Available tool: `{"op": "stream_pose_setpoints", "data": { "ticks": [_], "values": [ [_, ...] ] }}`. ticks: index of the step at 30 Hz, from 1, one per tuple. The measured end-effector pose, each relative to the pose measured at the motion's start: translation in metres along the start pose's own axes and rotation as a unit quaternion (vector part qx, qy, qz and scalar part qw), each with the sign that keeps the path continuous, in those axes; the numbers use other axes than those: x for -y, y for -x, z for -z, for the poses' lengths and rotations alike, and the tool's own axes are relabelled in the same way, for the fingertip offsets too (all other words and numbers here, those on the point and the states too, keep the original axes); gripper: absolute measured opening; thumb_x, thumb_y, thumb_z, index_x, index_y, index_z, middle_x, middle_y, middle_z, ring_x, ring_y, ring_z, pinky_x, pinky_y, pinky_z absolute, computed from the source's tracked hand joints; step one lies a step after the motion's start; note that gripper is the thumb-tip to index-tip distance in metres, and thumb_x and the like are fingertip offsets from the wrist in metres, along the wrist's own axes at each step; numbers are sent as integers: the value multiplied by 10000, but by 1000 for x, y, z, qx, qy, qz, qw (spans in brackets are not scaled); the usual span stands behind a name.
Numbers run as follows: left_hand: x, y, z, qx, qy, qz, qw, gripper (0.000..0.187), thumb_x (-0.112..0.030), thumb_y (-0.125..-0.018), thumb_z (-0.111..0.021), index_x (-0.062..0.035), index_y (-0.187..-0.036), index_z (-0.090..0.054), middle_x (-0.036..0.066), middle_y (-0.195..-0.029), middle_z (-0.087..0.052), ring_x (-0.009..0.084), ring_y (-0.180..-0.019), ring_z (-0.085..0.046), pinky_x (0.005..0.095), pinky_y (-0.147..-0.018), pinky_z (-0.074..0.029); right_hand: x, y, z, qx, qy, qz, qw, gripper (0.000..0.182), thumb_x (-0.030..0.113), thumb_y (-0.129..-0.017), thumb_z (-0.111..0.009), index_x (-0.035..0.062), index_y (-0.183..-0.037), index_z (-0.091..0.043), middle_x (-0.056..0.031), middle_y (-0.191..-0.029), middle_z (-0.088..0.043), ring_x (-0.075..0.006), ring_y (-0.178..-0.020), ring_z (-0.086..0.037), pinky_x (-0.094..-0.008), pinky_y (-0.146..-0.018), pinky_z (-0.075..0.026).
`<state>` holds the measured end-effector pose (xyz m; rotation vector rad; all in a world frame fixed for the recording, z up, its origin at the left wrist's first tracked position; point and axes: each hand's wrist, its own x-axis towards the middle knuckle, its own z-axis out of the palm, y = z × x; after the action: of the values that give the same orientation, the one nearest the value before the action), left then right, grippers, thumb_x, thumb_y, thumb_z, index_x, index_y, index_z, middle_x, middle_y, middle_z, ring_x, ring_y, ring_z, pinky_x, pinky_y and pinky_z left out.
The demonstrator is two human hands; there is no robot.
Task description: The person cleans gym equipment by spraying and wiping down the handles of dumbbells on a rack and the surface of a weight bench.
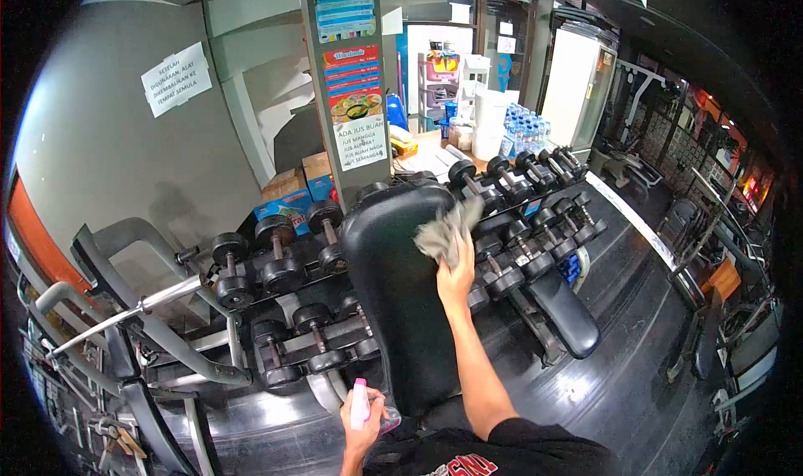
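Note:
My right hand (457,277) grips a grey cloth (450,232), blurred by motion, at the right edge of a black padded bench backrest (393,284). The cloth overlaps the upper part of that pad in this view. Low down and left of the pad, my left hand (361,419) has its fingers wrapped round a spray bottle (360,402) with a white and pink head. Part of the bottle's clear body shows beside the fingers, the rest is hidden by the hand.
Racks of black dumbbells (280,254) stand behind the bench on both sides. A barbell (125,313) on a grey frame is at left. Another black bench pad (565,313) lies to the right. Several water bottles (525,129) stand on a table behind.

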<state>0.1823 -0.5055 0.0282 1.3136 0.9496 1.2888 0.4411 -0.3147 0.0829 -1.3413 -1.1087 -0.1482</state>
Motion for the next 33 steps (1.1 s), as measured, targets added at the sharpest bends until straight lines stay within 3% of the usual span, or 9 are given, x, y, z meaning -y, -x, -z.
{"op": "stream_pose_setpoints", "data": {
  "ticks": [3, 7, 14, 18, 20, 24, 27, 30, 33],
  "values": [
    [-6, 1, -4, -23, 21, 22, 999, 105, 20, -865, -587, 15, -949, -525, 107, -846, -609, 120, -578, -599, 260, -519, -502, -78, 60, 5, 4, -95, -124, 988, 539, -14, -818, -572, 65, -1342, -473, -190, -1357, -481, -318, -1286, -443, -368, -1060, -345],
    [-7, -3, -4, -21, 31, 15, 999, 98, 17, -868, -592, 15, -941, -527, 101, -842, -607, 121, -577, -599, 259, -522, -504, -71, 36, 21, 44, -77, -180, 980, 404, 11, -842, -558, 33, -1243, -520, -188, -1081, -651, -315, -1085, -609, -358, -914, -443],
    [-9, -4, -7, -28, 30, 9, 999, 108, 24, -863, -601, 10, -940, -527, 83, -808, -602, 116, -579, -597, 249, -520, -491, 7, -90, 2, 62, -65, 17, 996, 316, 118, -876, -607, 32, -1177, -565, -181, -1092, -638, -319, -1058, -614, -369, -888, -454],
    [-12, -5, -7, -9, 10, 14, 1000, 114, 16, -865, -602, 12, -949, -525, 88, -811, -602, 117, -582, -598, 249, -522, -490, 37, -110, 8, 137, -9, 9, 991, 297, 157, -891, -605, 18, -1152, -576, -179, -1083, -634, -311, -1057, -611, -352, -890, -450],
    [-12, -4, -7, -8, 5, 10, 1000, 118, 13, -867, -600, 12, -958, -525, 94, -811, -602, 124, -583, -600, 255, -520, -490, 14, -95, 1, 79, -139, 20, 987, 291, 159, -901, -598, 7, -1148, -576, -176, -1072, -631, -311, -1040, -612, -337, -884, -451],
    [-9, 1, -2, -28, 32, 15, 999, 126, 16, -867, -597, 16, -968, -521, 101, -817, -603, 131, -581, -599, 261, -522, -492, -37, -28, 11, 66, -151, -82, 983, 311, 117, -950, -524, -33, -1223, -526, -133, -1093, -657, -188, -1037, -606, -300, -893, -444],
    [-12, 7, 2, -39, 36, 10, 999, 134, 18, -868, -594, 18, -978, -517, 105, -824, -605, 133, -583, -599, 265, -527, -497, -83, 56, 27, 59, -91, -117, 987, 398, 66, -868, -601, -18, -1248, -520, -189, -1146, -637, -305, -1117, -594, -361, -942, -437],
    [-4, 13, 9, -42, 20, 27, 999, 136, 20, -872, -588, 17, -986, -514, 106, -829, -605, 131, -587, -598, 267, -532, -504, -118, 121, 29, 40, -73, -201, 976, 424, 37, -854, -607, -7, -1266, -520, -181, -1172, -626, -288, -1135, -584, -347, -956, -430],
    [-4, 14, 12, -33, 9, 15, 999, 131, 23, -874, -583, 13, -985, -516, 104, -828, -605, 126, -588, -595, 264, -533, -505, -99, 101, 33, 65, -85, -238, 965, 440, 55, -857, -616, -11, -1279, -513, -191, -1196, -612, -289, -1143, -578, -348, -962, -429]
  ]
}}
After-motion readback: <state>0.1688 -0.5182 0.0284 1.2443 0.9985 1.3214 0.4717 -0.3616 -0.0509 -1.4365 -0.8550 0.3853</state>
